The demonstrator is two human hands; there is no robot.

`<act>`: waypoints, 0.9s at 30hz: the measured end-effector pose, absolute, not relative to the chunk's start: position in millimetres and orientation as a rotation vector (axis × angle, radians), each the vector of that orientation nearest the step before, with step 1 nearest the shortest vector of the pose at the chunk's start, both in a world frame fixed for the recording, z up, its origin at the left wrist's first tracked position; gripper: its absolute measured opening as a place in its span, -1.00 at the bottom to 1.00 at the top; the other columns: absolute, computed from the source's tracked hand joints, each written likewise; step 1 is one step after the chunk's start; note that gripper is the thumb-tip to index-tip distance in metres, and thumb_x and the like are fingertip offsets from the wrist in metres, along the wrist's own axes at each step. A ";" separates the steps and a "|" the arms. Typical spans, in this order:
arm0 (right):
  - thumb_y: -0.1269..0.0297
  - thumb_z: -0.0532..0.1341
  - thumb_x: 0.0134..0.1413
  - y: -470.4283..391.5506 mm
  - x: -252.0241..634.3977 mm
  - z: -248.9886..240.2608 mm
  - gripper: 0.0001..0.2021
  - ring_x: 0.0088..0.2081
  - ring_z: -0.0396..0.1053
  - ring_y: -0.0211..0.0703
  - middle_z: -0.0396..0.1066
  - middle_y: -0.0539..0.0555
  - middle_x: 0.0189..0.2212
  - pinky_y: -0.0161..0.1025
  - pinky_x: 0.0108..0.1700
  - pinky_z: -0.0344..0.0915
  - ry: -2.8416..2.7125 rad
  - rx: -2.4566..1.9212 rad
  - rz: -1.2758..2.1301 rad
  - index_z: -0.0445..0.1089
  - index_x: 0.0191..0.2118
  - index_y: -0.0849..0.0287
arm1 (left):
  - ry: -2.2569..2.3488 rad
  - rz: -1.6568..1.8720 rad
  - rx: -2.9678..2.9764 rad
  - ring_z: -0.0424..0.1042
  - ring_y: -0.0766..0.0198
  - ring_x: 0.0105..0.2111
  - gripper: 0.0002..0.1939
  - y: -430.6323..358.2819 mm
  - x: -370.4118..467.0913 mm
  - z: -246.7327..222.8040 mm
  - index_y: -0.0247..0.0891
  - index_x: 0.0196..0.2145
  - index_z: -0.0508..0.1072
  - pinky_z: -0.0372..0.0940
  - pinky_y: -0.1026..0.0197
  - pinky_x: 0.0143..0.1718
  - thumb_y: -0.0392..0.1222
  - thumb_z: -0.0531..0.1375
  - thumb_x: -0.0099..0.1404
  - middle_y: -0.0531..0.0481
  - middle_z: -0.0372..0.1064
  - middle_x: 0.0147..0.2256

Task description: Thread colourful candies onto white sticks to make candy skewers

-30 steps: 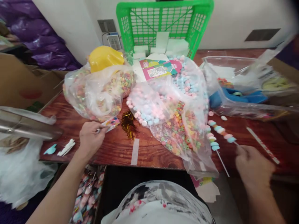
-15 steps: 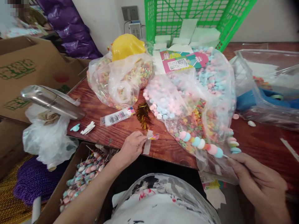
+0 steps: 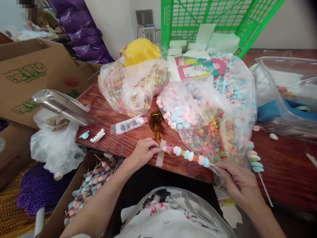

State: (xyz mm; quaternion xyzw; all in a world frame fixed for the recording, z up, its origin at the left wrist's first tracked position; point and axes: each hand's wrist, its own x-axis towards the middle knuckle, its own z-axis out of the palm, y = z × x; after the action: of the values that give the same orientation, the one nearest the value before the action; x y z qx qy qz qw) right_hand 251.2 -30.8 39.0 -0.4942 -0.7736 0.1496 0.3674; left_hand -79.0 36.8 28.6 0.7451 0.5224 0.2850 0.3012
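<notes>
My right hand (image 3: 239,180) is closed in a pinch on the white stick of a candy skewer (image 3: 190,156), which carries pink, blue, white and orange pieces in a row. The skewer's far end meets a small printed wrapper (image 3: 168,148) with pink and purple on it. Closed at the fingertips, my left hand (image 3: 146,151) pinches the wrapper's other end. A whitish strip (image 3: 160,159) lies under that spot at the table edge. Just behind is a tuft of gold tinsel (image 3: 156,124). Another candy skewer (image 3: 257,166) lies to the right of my right hand.
Bags of candy (image 3: 182,102) fill the middle of the table (image 3: 119,142). A steel flask (image 3: 64,107) leans at the left. Below it stands a carton of skewers (image 3: 91,185). A green crate (image 3: 218,19) is at the back, and a clear bin (image 3: 292,96) stands right.
My right hand has moved left with the candy skewer, bringing its tip to the printed wrapper. My left hand stays at the wrapper. The second skewer's stick now shows more fully.
</notes>
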 end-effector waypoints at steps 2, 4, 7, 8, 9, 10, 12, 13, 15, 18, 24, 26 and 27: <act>0.40 0.16 0.18 -28.4 247.2 36.8 -0.89 -0.47 0.43 -0.23 0.47 -0.03 -0.46 -0.31 -0.38 0.33 -2.008 -1.268 0.390 0.42 -0.25 0.08 | 1.355 0.751 1.973 0.38 0.34 -0.46 -0.90 37.4 -80.3 27.8 -0.30 -0.47 0.54 0.23 0.30 -0.37 -0.25 0.28 0.19 0.01 0.44 -0.48; 0.40 0.16 0.18 -26.2 243.8 35.6 -0.89 -0.47 0.43 -0.23 0.47 -0.03 -0.47 -0.31 -0.40 0.32 -2.037 -1.262 0.389 0.42 -0.25 0.08 | 1.308 0.737 1.989 0.39 0.33 -0.44 -0.88 38.1 -81.7 26.7 -0.29 -0.44 0.55 0.24 0.30 -0.35 -0.22 0.26 0.22 0.00 0.44 -0.47; 0.40 0.16 0.18 -23.5 240.9 35.0 -0.88 -0.45 0.45 -0.22 0.49 -0.02 -0.46 -0.32 -0.39 0.33 -2.049 -1.244 0.347 0.42 -0.25 0.08 | 1.248 0.721 2.039 0.39 0.33 -0.43 -0.85 39.2 -84.3 24.8 -0.29 -0.41 0.56 0.24 0.30 -0.34 -0.22 0.22 0.27 -0.01 0.43 -0.46; 0.40 0.16 0.18 -23.0 240.6 35.1 -0.88 -0.45 0.46 -0.21 0.49 -0.01 -0.45 -0.32 -0.39 0.34 -2.040 -1.240 0.335 0.42 -0.25 0.08 | 1.235 0.718 2.057 0.38 0.33 -0.43 -0.84 39.4 -85.2 24.1 -0.29 -0.40 0.56 0.24 0.30 -0.34 -0.23 0.20 0.28 -0.01 0.42 -0.46; 0.40 0.16 0.18 -22.6 240.5 35.2 -0.88 -0.44 0.47 -0.21 0.50 -0.01 -0.45 -0.32 -0.39 0.34 -2.031 -1.239 0.332 0.43 -0.24 0.08 | 1.224 0.716 2.075 0.38 0.32 -0.43 -0.83 39.5 -86.0 23.5 -0.29 -0.39 0.56 0.24 0.30 -0.34 -0.24 0.18 0.30 -0.02 0.42 -0.46; 0.40 0.16 0.18 -22.5 240.4 35.5 -0.88 -0.44 0.47 -0.21 0.50 -0.01 -0.44 -0.32 -0.38 0.35 -2.024 -1.241 0.340 0.43 -0.23 0.07 | 1.216 0.715 2.094 0.38 0.32 -0.42 -0.82 39.3 -86.6 23.1 -0.30 -0.37 0.56 0.24 0.30 -0.34 -0.25 0.17 0.31 -0.02 0.42 -0.46; 0.40 0.16 0.18 -22.6 240.0 36.6 -0.86 -0.43 0.48 -0.20 0.51 -0.02 -0.44 -0.31 -0.37 0.36 -2.018 -1.245 0.378 0.44 -0.22 0.06 | 1.200 0.715 2.141 0.38 0.33 -0.42 -0.81 37.9 -86.7 22.6 -0.30 -0.36 0.56 0.24 0.30 -0.34 -0.27 0.14 0.32 -0.03 0.41 -0.45; 0.40 0.16 0.18 -22.6 239.5 37.2 -0.86 -0.44 0.48 -0.20 0.51 -0.01 -0.44 -0.31 -0.37 0.36 -2.018 -1.240 0.398 0.44 -0.22 0.06 | 1.193 0.713 2.172 0.38 0.33 -0.42 -0.81 36.8 -86.2 22.7 -0.31 -0.36 0.55 0.24 0.30 -0.34 -0.28 0.14 0.33 -0.03 0.40 -0.45; 0.42 0.15 0.17 -22.4 238.1 38.2 -0.85 -0.44 0.48 -0.19 0.52 0.00 -0.45 -0.30 -0.39 0.37 -2.017 -1.217 0.405 0.45 -0.23 0.07 | 1.178 0.710 2.245 0.36 0.33 -0.43 -0.80 33.9 -83.9 23.6 -0.31 -0.38 0.54 0.23 0.30 -0.36 -0.30 0.13 0.33 -0.03 0.39 -0.46; 0.43 0.15 0.16 -21.2 237.5 38.2 -0.84 -0.40 0.50 -0.16 0.54 0.05 -0.41 -0.28 -0.38 0.40 -2.056 -1.177 0.331 0.46 -0.23 0.10 | 1.105 0.719 2.361 0.34 0.31 -0.43 -0.78 29.8 -79.3 26.0 -0.30 -0.39 0.53 0.21 0.29 -0.37 -0.29 0.11 0.35 -0.03 0.38 -0.47; 0.50 0.12 0.18 -19.8 249.4 38.4 -0.80 -0.28 0.52 -0.13 0.55 0.09 -0.30 -0.25 -0.27 0.43 -2.205 -1.107 0.288 0.43 -0.17 0.12 | 0.991 0.853 2.437 0.32 0.24 -0.32 -0.82 28.6 -79.7 35.3 -0.28 -0.35 0.51 0.25 0.18 -0.25 -0.28 0.12 0.35 -0.09 0.44 -0.37; 0.50 0.11 0.19 -20.5 254.1 37.9 -0.80 -0.27 0.52 -0.15 0.54 0.06 -0.30 -0.27 -0.25 0.43 -2.218 -1.082 0.364 0.40 -0.17 0.10 | 0.932 0.842 2.426 0.35 0.23 -0.28 -0.83 28.7 -81.9 39.0 -0.28 -0.32 0.50 0.27 0.17 -0.22 -0.31 0.11 0.35 -0.11 0.46 -0.32; 0.50 0.11 0.20 -21.1 255.4 37.3 -0.80 -0.28 0.52 -0.16 0.54 0.04 -0.31 -0.28 -0.25 0.43 -2.211 -1.079 0.396 0.40 -0.17 0.09 | 0.893 0.828 2.426 0.37 0.24 -0.27 -0.82 28.6 -82.8 40.5 -0.27 -0.31 0.50 0.27 0.17 -0.22 -0.33 0.09 0.35 -0.11 0.47 -0.31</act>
State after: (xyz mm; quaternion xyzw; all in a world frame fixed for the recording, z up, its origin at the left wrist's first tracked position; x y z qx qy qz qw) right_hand 255.4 -21.1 37.3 -0.4104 -0.8409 0.1505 0.3190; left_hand -82.8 28.6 40.5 0.8734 0.3214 0.2981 0.2120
